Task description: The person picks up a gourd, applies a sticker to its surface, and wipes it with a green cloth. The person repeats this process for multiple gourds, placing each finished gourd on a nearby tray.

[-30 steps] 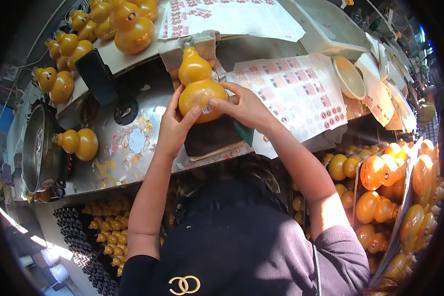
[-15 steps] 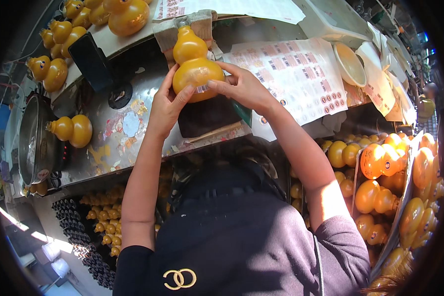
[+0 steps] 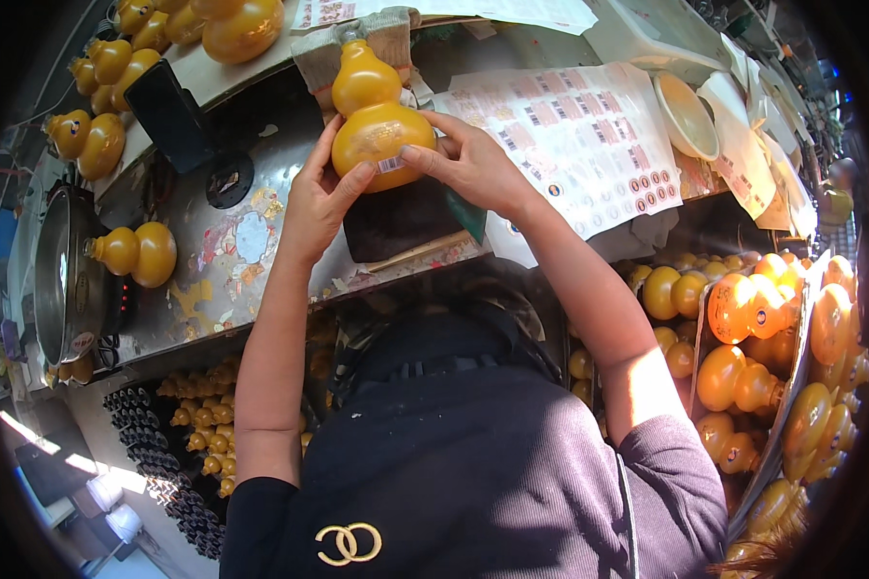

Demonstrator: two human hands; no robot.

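Behind both hands, gourd bottle [image 3: 377, 121] (base hidden) shows partly.

Gourd [image 3: 377, 121] is held betw. left hand [image 3: 321, 198] & right hand [image 3: 468, 164], above the worktop [image 3: 232, 261]. Sticker sheet [image 3: 589, 145] is laid to its right, second gourd [image 3: 135, 253] at left, pot [image 3: 63, 280] beside it.

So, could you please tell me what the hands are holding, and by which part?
Both hands, left hand and right hand, hold the yellow gourd-shaped bottle by its round lower bulb.
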